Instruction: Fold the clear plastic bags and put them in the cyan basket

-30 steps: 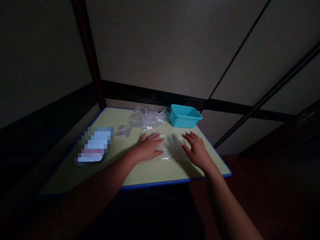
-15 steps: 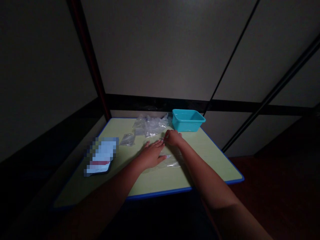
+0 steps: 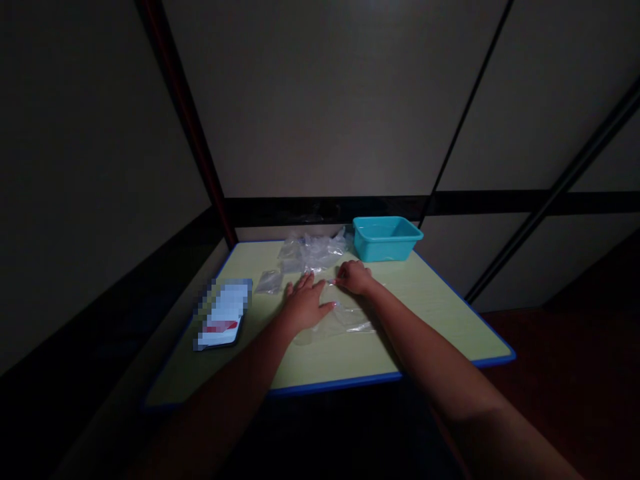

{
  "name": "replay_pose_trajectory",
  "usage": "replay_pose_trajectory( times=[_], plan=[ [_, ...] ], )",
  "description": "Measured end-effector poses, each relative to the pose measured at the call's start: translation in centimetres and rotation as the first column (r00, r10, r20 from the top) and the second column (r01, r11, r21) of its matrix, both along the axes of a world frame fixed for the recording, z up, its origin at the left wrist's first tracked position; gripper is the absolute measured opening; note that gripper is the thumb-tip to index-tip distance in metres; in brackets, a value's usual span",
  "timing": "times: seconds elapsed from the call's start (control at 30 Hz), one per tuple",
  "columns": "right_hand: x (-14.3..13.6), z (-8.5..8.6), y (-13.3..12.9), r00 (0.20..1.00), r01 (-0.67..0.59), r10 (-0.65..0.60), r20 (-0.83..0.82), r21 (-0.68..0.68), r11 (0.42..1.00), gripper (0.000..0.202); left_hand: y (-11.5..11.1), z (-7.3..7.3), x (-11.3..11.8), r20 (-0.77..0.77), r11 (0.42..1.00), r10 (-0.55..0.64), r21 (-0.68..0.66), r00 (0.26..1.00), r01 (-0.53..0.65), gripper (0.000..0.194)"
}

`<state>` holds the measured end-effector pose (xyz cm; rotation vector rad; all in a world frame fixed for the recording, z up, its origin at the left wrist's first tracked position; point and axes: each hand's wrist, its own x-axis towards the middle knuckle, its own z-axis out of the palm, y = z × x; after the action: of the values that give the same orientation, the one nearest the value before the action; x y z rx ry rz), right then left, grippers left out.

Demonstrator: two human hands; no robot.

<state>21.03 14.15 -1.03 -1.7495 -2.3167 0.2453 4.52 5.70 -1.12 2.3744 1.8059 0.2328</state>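
A clear plastic bag point(image 3: 345, 322) lies flat on the table in front of me. My left hand point(image 3: 305, 305) rests on its left part, palm down, with the fingers spread. At the bag's far edge my right hand point(image 3: 354, 277) is closed in a pinch on the plastic, just right of the left fingertips. Its fingertips are partly hidden, so the exact fold they grip is hard to make out. Beyond both hands sits a crumpled heap of clear plastic bags point(image 3: 315, 252). A small folded clear packet point(image 3: 270, 281) lies to the left of my left hand.
A turquoise plastic basin point(image 3: 385, 248) stands at the table's back right. On the left lies a phone point(image 3: 227, 310) with a lit, blurred screen. The pale green table point(image 3: 330, 363) has a blue edge, and panelled walls point(image 3: 320, 120) rise behind it.
The view has shifted slightly, so the table and its things appear further right. My left fingers have spread and drawn a little apart from my right hand, which keeps its pinch.
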Motion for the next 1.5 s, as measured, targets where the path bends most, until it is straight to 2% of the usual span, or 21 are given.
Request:
replay_pose_trajectory(
  times=[0.1, 0.2, 0.33, 0.4, 0.47, 0.53, 0.7, 0.87, 1.03, 1.27, 1.37, 1.5],
  plan=[
    [-0.3, -0.2, -0.1, 1.0, -0.002, 0.002, -0.003, -0.004, 1.0, 0.028, 0.3, 0.0, -0.2, 0.058, 1.0, 0.009, -0.003, 0.998, -0.009, 0.067],
    [-0.6, -0.2, -0.2, 1.0, 0.003, -0.004, -0.018, -0.018, 1.0, 0.025, 0.8, 0.3, -0.4, 0.231, 0.999, -0.009, 0.047, 0.973, -0.002, 0.057],
    [-0.7, -0.2, -0.4, 0.999, 0.013, -0.015, -0.052, -0.032, 0.999, 0.021, 1.8, 0.5, -0.8, 0.561, 0.989, -0.016, 0.13, 0.828, -0.069, 0.039],
    [-0.7, -0.2, -0.4, 0.997, 0.015, -0.017, -0.074, -0.038, 0.999, 0.02, 2.4, 0.4, -0.9, 0.667, 0.987, 0.031, 0.099, 0.745, -0.129, 0.034],
    [-0.7, -0.2, -0.4, 0.995, 0.014, -0.018, -0.099, -0.045, 0.999, 0.019, 2.8, 0.2, -1.1, 0.719, 0.986, 0.06, 0.067, 0.693, -0.154, 0.031],
    [-0.7, -0.2, -0.4, 0.992, 0.011, -0.018, -0.126, -0.051, 0.999, 0.017, 3.1, 0.0, -1.3, 0.72, 0.986, 0.053, 0.072, 0.692, -0.151, 0.029],
    [-0.4, -0.5, -0.2, 0.98, -0.01, -0.002, -0.199, -0.06, 0.998, 0.014, 3.5, -0.2, -1.4, 0.626, 0.99, 0.007, 0.108, 0.78, -0.095, 0.027],
    [-0.2, -1.1, 0.3, 0.962, -0.052, 0.036, -0.272, -0.051, 0.997, 0.013, 3.5, -0.1, -1.7, 0.606, 0.991, -0.05, 0.128, 0.794, -0.035, 0.026],
    [0.0, -1.5, 0.7, 0.944, -0.087, 0.07, -0.322, -0.04, 0.995, 0.017, 3.3, 0.1, -2.0, 0.598, 0.986, -0.132, 0.161, 0.791, 0.043, 0.029],
    [0.6, -1.2, 0.7, 0.934, -0.125, 0.1, -0.344, -0.05, 0.991, 0.033, 2.8, 0.7, -2.1, 0.643, 0.989, -0.127, 0.145, 0.755, 0.043, 0.031],
    [0.7, -1.3, 0.7, 0.934, -0.137, 0.109, -0.34, -0.059, 0.989, 0.027, 2.5, 0.9, -2.1, 0.677, 0.993, -0.089, 0.116, 0.731, 0.012, 0.032],
    [0.8, -1.6, 0.9, 0.932, -0.158, 0.128, -0.34, -0.064, 0.985, 0.016, 2.3, 1.0, -2.2, 0.674, 0.995, -0.066, 0.095, 0.736, 0.002, 0.036]
  ],
)
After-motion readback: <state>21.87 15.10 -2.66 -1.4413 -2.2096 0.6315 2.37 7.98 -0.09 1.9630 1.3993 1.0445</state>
